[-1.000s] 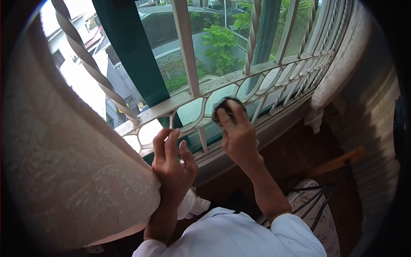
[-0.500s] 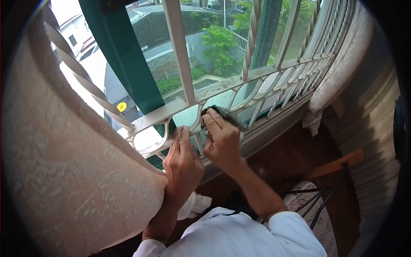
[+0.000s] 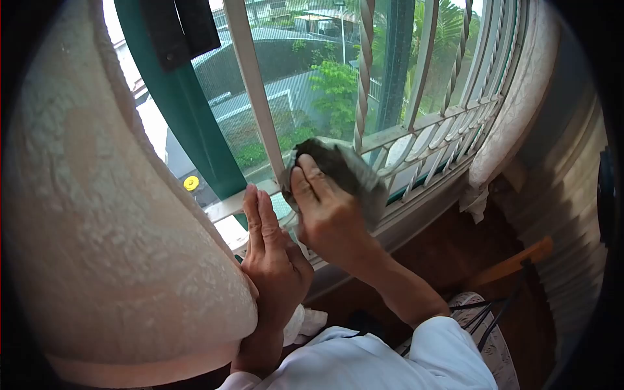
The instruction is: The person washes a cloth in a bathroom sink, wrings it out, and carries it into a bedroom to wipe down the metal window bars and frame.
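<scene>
A grey-green rag, dark and soiled on top, is gripped in my right hand. The rag lies over the lower rail of a pale metal window grille, slightly blurred on its right side. To the left, my left hand stretches its fingers upward with the tips at the same rail, holding nothing that I can see. The left forearm and hand press along the edge of a cream textured curtain, which bulges toward me. Part of the rail is hidden behind both hands and the rag.
Behind the grille are a green window frame and a window screen with plants outside. Another gathered curtain hangs at right. Below right, an orange-brown wooden bar and a patterned ironing board-like surface stand over the brown floor.
My right hand has risen a little with the rag, which now spreads wider over the rail. My left fingers have straightened upward, and the view has tilted up.
</scene>
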`<state>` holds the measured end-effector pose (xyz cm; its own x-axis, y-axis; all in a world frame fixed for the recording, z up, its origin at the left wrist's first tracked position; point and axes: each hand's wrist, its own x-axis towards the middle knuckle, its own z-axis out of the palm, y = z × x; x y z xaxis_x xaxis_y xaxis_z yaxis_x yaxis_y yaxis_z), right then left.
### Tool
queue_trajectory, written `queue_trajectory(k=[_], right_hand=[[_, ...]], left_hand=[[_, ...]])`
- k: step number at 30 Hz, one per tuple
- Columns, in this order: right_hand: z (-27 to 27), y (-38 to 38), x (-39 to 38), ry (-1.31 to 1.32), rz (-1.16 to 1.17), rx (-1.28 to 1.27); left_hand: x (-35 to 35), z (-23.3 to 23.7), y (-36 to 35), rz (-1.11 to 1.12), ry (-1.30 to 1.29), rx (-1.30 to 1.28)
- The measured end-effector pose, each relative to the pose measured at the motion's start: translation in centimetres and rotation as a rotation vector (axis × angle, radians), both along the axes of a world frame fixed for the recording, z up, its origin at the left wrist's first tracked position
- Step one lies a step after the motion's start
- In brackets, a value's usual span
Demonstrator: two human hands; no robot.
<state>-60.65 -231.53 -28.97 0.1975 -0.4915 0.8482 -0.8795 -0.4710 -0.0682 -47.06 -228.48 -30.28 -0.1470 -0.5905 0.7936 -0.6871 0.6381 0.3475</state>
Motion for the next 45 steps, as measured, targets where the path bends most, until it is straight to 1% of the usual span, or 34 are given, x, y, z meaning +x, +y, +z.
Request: queue_trajectory(k=[1, 2, 3, 5, 6, 7, 9, 10, 11, 13, 15, 17, 18, 19, 21, 22, 24, 25, 26, 27, 29, 30, 31, 32, 33, 34, 35, 36, 37, 39, 41, 43, 44, 45], right_hand=[[0.9, 0.6, -1.2, 0.076, -0.022, 0.014], [0.3, -0.1, -3.0, 0.083, -0.036, -0.065], [0.3, -0.5, -4.7, 0.080, -0.137, -0.061], [0.9, -0.3, -5.0, 0.059, -0.194, 0.022], [0.6, -0.5, -3.2, 0.033, -0.182, -0.068], [0.7, -0.8, -1.8, 0.019, -0.050, -0.069], [0.4, -0.8, -0.3, 0.006, -0.032, -0.085], [0.1, -0.5, 0.1, -0.022, -0.013, -0.086], [0.2, -0.4, -1.0, -0.028, -0.022, -0.090], [0.8, -0.2, -4.8, 0.038, -0.095, 0.028], [0.7, -1.3, -5.3, 0.025, -0.073, -0.023], [0.1, -1.2, -2.3, -0.112, 0.019, -0.013], [0.2, -0.5, -1.2, -0.141, 0.123, 0.018], [-0.9, -0.6, -0.2, -0.172, 0.166, -0.036], [-1.5, -0.9, -1.5, -0.204, 0.276, -0.042], [-1.9, -0.5, -2.4, -0.205, 0.267, -0.048], [-3.0, 0.9, -4.8, -0.119, 0.138, -0.203], [-2.9, 1.9, -6.0, -0.173, 0.034, -0.234], [-2.9, 0.6, -7.4, -0.276, 0.075, -0.346], [-2.3, 1.0, -9.6, -0.203, -0.081, -0.364], [0.1, 0.5, -12.0, -0.195, -0.184, -0.192], [0.1, -1.1, -12.5, -0.185, -0.152, -0.148], [-0.4, -2.6, -12.6, -0.169, -0.121, -0.103], [-0.8, -3.5, -11.3, -0.190, -0.110, -0.162], [-0.6, -3.3, -10.3, -0.171, 0.012, -0.120], [-0.6, -2.9, -9.1, -0.199, -0.015, -0.133], [-0.9, -2.4, -8.5, -0.235, -0.043, -0.137], [-1.2, -2.4, -9.9, -0.168, -0.036, -0.137], [-0.8, -2.1, -11.5, -0.176, -0.042, -0.141], [0.3, -1.7, -14.1, -0.097, -0.190, 0.021], [-0.3, -2.8, -13.7, -0.110, -0.150, -0.041], [-1.1, -2.6, -10.2, -0.133, -0.009, -0.128], [-0.4, -1.6, -9.0, -0.171, -0.048, -0.086], [-0.4, -1.6, -10.0, -0.179, -0.054, -0.087]], left_hand=[[0.1, 0.1, -0.3, 0.018, -0.024, -0.022], [0.4, 0.2, -0.4, 0.028, -0.054, -0.027], [1.0, 0.2, -0.3, 0.036, -0.056, -0.022], [1.7, 0.5, -0.3, -0.004, -0.123, 0.003], [1.5, 0.4, -0.5, 0.010, -0.124, -0.017], [1.4, 0.2, -0.3, 0.003, -0.126, -0.013], [0.5, 0.3, -0.3, 0.022, -0.076, 0.021], [0.5, 0.0, -0.6, 0.035, -0.093, -0.024], [0.5, 0.1, -0.6, 0.026, -0.099, -0.029], [0.7, 0.4, -0.1, -0.018, -0.024, 0.111], [0.7, 0.4, -0.1, -0.024, -0.014, 0.125], [0.1, 0.6, 0.4, 0.012, 0.017, 0.153], [-0.1, 0.6, 0.3, 0.019, 0.014, 0.123], [-0.1, 0.6, 0.3, 0.026, 0.011, 0.094], [0.0, 0.6, 0.4, 0.002, 0.044, 0.089], [0.1, 0.4, 0.2, 0.017, 0.011, 0.063], [0.7, 0.3, 0.0, 0.046, -0.021, 0.029], [1.1, 0.2, 0.1, -0.054, 0.108, 0.093], [1.2, 0.2, 0.1, -0.154, 0.236, 0.160], [1.1, 0.2, 0.1, -0.144, 0.237, 0.158], [0.3, 0.6, 0.3, -0.167, 0.161, 0.020], [-0.8, 1.4, 0.5, -0.238, 0.145, 0.055], [-2.3, 1.6, 0.1, -0.234, 0.153, 0.057], [-3.8, 1.7, -0.5, -0.182, 0.107, 0.033], [-4.9, 1.7, -1.0, -0.134, 0.062, 0.003], [-5.7, 1.6, -1.4, -0.132, 0.038, 0.085], [-6.5, 1.5, -1.4, -0.136, 0.041, 0.085], [-7.1, 1.3, -1.3, -0.092, 0.018, 0.107], [-7.5, 1.3, -1.5, -0.049, -0.005, 0.120], [-7.3, 1.2, -1.7, -0.052, -0.011, 0.127], [-7.1, 0.9, -1.7, -0.053, -0.039, 0.099], [-7.5, 1.2, -1.2, -0.017, -0.034, 0.131], [-7.9, 1.4, -1.1, 0.017, -0.028, 0.160], [-7.9, 1.3, -1.2, 0.012, -0.036, 0.159]])
